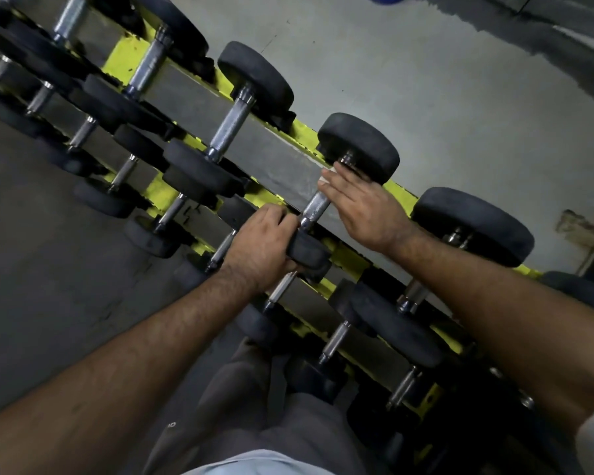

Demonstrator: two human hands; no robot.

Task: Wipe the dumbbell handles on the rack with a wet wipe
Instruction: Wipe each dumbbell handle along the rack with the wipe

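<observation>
Grey concrete floor lies behind the yellow rack (343, 257), where the dumbbell handle (314, 207) runs diagonally between my 2 hands. My right hand (360, 209) presses the wet wipe (325, 176) near its far end; my left hand (259, 246) grips the near weight head (307, 252).

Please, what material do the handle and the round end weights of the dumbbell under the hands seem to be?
Handle: apparently bright metal, likely chromed steel; it shines and looks finely roughened. End weight: dull black, matte, probably rubber-coated, since it shows no gleam. The white scrap under the right hand looks like the wet wipe, soft cloth or paper.
</observation>
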